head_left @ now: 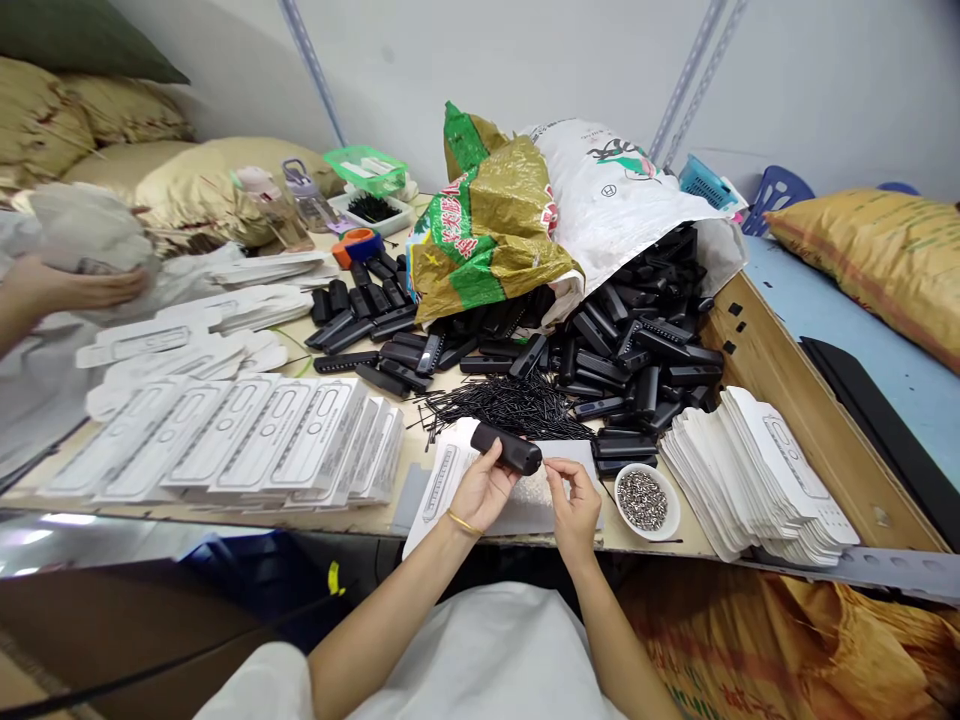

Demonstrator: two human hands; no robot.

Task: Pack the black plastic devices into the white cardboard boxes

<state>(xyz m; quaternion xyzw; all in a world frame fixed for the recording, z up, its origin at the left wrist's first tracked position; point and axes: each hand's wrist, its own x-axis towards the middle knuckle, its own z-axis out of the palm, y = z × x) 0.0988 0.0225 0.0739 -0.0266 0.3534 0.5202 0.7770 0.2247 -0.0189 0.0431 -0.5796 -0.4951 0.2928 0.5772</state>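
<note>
My left hand (486, 490) is wrapped round a black oblong plastic casing (507, 448), its rounded end pointing right. At that end my right hand (574, 505) pinches with thumb and forefinger; whatever is between the fingertips is too small to name. Partly under the left hand lies a white printed card (442, 482). Below both hands a grey mat (517, 518) carries small pale bits. Just beyond them is a heap of thin black sticks (517, 402). To the right of my right hand stands a white bowl (677, 508) full of small metal pieces (642, 500).
Stacks of white printed cards stand left (247, 440) and right (757, 480). Many black casings (637, 350) spill from a white sack (600, 200) beside a gold-green bag (502, 230). A wooden board (810, 420) edges the right side. Another person's hand (75, 288) is at far left.
</note>
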